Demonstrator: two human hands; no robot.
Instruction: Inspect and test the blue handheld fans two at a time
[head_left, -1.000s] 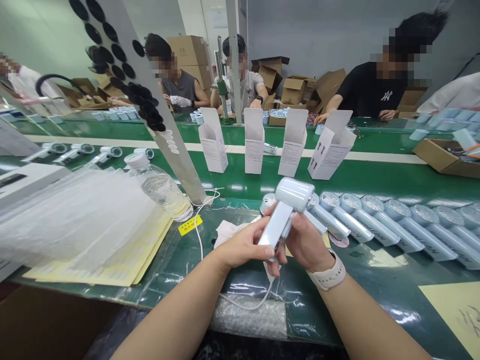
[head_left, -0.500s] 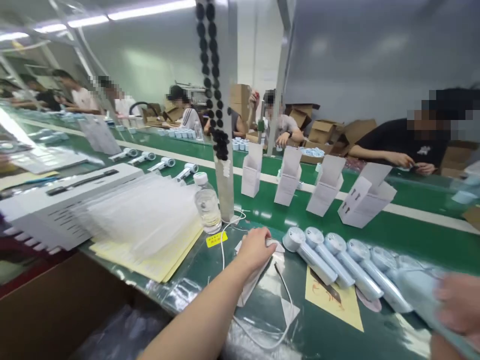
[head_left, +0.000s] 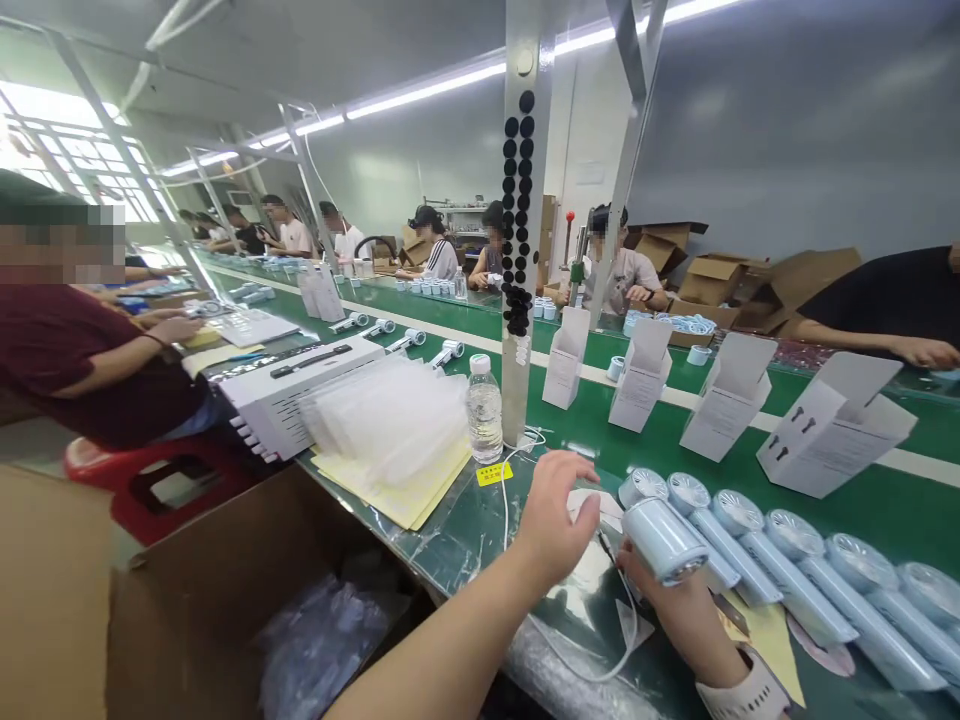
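Far left of the frame: person in dark red (head_left: 60, 340) by a red stool (head_left: 142, 485). Lower left, open cardboard box (head_left: 187, 570) with clear plastic (head_left: 330, 640) inside. Then white box (head_left: 296, 385), plastic sleeves (head_left: 390, 420) on yellow sheets (head_left: 409, 508), water bottle (head_left: 484, 412) upright beside the post (head_left: 515, 400). Just right of centre I have my left hand (head_left: 556, 518) open, fingers bent, thumb apart, near white paper (head_left: 606, 508); can't tell if they touch. White cable (head_left: 592, 681) loops below. Lower right of centre, light-blue fan (head_left: 664, 540), head showing, handle hidden; my right hand (head_left: 679, 612) grips it from underneath. Behind, four white cartons (head_left: 726, 405) stand open. Right edge: slanted row of fans (head_left: 799, 585), touching or nearly so.
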